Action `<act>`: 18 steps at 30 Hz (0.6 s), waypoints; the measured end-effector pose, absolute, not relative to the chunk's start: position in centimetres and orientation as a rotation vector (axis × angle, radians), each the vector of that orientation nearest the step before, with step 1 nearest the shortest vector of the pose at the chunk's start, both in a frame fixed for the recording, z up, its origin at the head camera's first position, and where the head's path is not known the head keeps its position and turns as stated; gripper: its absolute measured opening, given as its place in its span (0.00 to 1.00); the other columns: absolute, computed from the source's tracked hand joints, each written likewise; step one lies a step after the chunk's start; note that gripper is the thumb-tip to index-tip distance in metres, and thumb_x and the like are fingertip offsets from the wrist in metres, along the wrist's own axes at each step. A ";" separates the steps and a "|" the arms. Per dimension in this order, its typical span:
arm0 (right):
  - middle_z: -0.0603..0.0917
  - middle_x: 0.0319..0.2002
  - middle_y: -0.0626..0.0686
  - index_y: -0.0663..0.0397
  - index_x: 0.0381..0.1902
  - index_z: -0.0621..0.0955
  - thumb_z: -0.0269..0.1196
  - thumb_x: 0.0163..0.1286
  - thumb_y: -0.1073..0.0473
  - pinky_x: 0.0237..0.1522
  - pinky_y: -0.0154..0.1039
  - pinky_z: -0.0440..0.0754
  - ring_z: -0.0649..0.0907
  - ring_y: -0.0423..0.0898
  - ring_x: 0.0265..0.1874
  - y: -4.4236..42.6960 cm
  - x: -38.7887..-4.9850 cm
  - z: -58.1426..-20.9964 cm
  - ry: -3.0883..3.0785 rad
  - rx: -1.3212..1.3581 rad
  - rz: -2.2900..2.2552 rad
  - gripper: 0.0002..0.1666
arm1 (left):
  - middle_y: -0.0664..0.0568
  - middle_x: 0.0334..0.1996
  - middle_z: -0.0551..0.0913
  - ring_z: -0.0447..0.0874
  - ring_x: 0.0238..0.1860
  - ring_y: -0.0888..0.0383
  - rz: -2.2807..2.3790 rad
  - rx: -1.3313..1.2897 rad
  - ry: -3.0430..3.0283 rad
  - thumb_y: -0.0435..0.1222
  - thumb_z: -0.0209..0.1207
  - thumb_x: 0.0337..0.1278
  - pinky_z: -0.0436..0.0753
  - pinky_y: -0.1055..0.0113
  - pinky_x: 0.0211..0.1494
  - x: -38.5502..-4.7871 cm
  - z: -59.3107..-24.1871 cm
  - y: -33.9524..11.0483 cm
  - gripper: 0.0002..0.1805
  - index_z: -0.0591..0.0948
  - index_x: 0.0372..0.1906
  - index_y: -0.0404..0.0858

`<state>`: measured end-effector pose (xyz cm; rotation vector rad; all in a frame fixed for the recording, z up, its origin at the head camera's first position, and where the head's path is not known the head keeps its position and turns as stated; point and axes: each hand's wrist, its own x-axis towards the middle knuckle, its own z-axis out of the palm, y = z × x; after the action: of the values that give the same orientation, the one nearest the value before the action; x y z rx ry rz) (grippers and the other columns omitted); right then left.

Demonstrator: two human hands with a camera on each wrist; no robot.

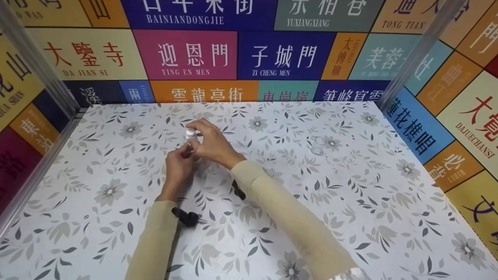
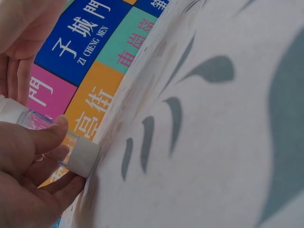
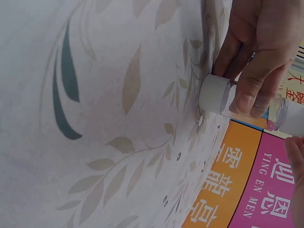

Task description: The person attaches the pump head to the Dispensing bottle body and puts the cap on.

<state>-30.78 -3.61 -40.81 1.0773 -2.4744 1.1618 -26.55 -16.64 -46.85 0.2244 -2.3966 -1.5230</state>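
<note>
A small clear bottle [image 2: 71, 137] with a white cap [image 1: 191, 133] and a white base [image 3: 213, 95] stands upright between the hands, its base at the tabletop. The left hand [image 1: 179, 165] pinches the clear body between thumb and fingers, low on the bottle. Above it, the right hand [image 1: 214, 144] has its thumb and curled forefinger around the white cap. At the edge of the right wrist view, part of the right hand [image 3: 297, 161] touches the cap. Any print on the bottle is too blurred to read.
A small transparent cup-like piece [image 1: 317, 147] stands on the table to the right. The table [image 1: 116, 233] has a white cover with grey leaves and flowers. Coloured panels with place names [image 1: 186, 54] rise behind it. Black straps [image 1: 186, 217] hang at the wrists.
</note>
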 end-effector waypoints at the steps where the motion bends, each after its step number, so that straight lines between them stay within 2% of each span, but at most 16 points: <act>1: 0.83 0.57 0.54 0.59 0.59 0.79 0.64 0.67 0.63 0.61 0.35 0.79 0.82 0.47 0.54 -3.6 -30.8 -40.9 -2.477 1.083 1.171 0.22 | 0.38 0.48 0.88 0.88 0.48 0.48 -1.517 0.218 -2.391 0.29 0.64 0.58 0.79 0.79 0.42 -26.5 -46.8 -16.6 0.18 0.85 0.55 0.34; 4: 0.84 0.56 0.56 0.62 0.59 0.80 0.63 0.67 0.66 0.59 0.36 0.81 0.84 0.48 0.52 -3.7 -30.8 -40.9 -2.466 1.089 1.190 0.22 | 0.38 0.46 0.89 0.88 0.46 0.47 -1.487 0.199 -2.389 0.29 0.64 0.58 0.76 0.82 0.39 -26.6 -46.9 -16.6 0.17 0.85 0.53 0.32; 8: 0.85 0.52 0.58 0.64 0.57 0.80 0.65 0.66 0.67 0.56 0.33 0.82 0.85 0.49 0.50 -3.6 -30.9 -41.0 -2.437 1.089 1.232 0.21 | 0.38 0.47 0.89 0.88 0.46 0.47 -1.493 0.199 -2.388 0.29 0.65 0.58 0.78 0.79 0.40 -26.6 -46.9 -16.6 0.16 0.85 0.52 0.32; 14: 0.85 0.52 0.58 0.63 0.56 0.80 0.67 0.66 0.66 0.56 0.30 0.82 0.86 0.49 0.50 -3.5 -31.0 -41.2 -2.435 1.075 1.264 0.21 | 0.36 0.48 0.88 0.88 0.47 0.45 -1.578 0.198 -2.355 0.29 0.65 0.58 0.79 0.79 0.42 -26.5 -46.9 -16.5 0.17 0.85 0.53 0.31; 18: 0.85 0.52 0.57 0.62 0.57 0.79 0.68 0.65 0.64 0.56 0.30 0.81 0.85 0.48 0.50 -3.6 -30.9 -41.2 -2.452 1.056 1.256 0.23 | 0.38 0.49 0.88 0.88 0.47 0.47 -1.603 0.221 -2.354 0.30 0.65 0.58 0.80 0.77 0.42 -26.4 -46.9 -16.6 0.18 0.85 0.54 0.34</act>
<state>-30.95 -3.62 -41.20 1.0559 -2.4524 1.2564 -26.37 -16.58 -46.89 0.2212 -2.3542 -1.6025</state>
